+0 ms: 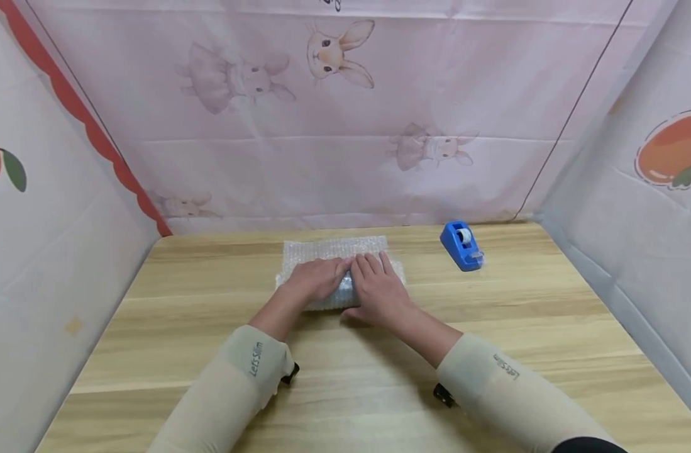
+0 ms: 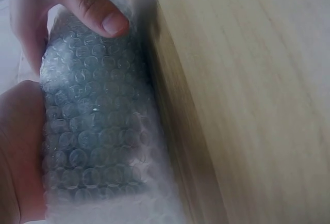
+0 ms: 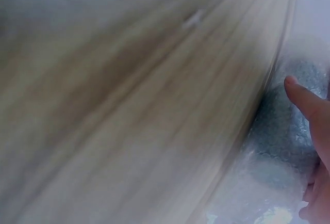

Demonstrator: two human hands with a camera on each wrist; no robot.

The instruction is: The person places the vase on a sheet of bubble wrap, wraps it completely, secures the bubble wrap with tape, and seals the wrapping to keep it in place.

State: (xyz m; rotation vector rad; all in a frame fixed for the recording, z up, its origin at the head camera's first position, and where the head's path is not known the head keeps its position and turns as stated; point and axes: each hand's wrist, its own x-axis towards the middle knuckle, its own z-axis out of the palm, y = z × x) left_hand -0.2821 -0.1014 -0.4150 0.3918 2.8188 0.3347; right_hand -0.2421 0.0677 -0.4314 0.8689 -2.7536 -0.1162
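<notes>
A sheet of clear bubble wrap [image 1: 335, 247] lies near the table's back edge, partly folded over a bluish item [image 1: 345, 284] whose kind cannot be made out through it. My left hand [image 1: 318, 278] holds the wrapped bundle from its left side, its fingers bent over the top. On the right part, my right hand [image 1: 377, 290] grips the bundle, fingers across the top and thumb low on the near side. That thumb [image 2: 100, 15] lies along the bubble wrap [image 2: 93, 115] in the left wrist view. The right wrist view has my right hand [image 3: 317, 123] against the bundle's side.
A blue tape dispenser [image 1: 461, 245] with a roll of clear tape stands at the back right of the wooden table [image 1: 345, 390]. Behind the table hangs a pink cloth [image 1: 322, 170] with rabbit prints. White printed sheets flank both sides.
</notes>
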